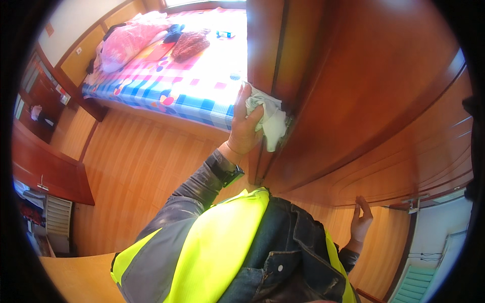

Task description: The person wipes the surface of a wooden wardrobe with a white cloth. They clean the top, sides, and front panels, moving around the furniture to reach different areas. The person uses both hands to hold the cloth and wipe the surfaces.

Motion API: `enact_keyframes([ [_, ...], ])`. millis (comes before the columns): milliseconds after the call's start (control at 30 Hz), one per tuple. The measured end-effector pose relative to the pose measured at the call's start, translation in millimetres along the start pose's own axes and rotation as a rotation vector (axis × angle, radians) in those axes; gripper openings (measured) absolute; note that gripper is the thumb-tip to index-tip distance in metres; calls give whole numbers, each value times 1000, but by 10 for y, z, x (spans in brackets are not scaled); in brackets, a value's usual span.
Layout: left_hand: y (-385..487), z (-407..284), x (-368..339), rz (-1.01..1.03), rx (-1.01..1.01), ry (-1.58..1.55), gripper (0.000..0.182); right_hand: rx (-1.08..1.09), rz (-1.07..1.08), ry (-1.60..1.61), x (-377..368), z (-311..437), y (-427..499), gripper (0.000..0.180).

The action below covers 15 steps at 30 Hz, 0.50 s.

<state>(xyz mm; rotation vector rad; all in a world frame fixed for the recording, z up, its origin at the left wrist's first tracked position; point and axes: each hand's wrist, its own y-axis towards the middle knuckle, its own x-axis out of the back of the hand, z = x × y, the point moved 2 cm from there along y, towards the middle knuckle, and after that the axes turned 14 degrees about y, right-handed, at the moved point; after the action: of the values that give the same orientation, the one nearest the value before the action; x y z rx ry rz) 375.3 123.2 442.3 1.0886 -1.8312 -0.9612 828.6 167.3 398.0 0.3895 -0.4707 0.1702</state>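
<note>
My left hand grips a crumpled white cloth and presses it to the wooden door frame. The cloth lies over the edge of the frame beside a metal fitting, which it partly hides. A brown wooden door stands ajar to the right of that hand. Low on the right, my right hand is raised with fingers apart and nothing in it. Its fingertips are at the door's edge; whether they touch is unclear.
A bed with a checked cover bears a pink bundle, a dark red bag and a small box. Another wooden door stands at left. The near door has a metal handle. Striped wood flooring lies below.
</note>
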Motion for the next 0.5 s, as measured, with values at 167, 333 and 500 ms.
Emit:
enact_keyframes([
  [167, 280, -106, -81, 17, 334, -1085, 59, 194, 26, 87, -225, 335, 273, 23],
  [333, 1289, -385, 175, -229, -172, -128, 50, 528, 9, 73, -479, 864, 565, 25],
  [500, 1920, -612, 309, -12, 149, -458, 29, 908, -165, -30, -667, 1547, 844, 39],
])
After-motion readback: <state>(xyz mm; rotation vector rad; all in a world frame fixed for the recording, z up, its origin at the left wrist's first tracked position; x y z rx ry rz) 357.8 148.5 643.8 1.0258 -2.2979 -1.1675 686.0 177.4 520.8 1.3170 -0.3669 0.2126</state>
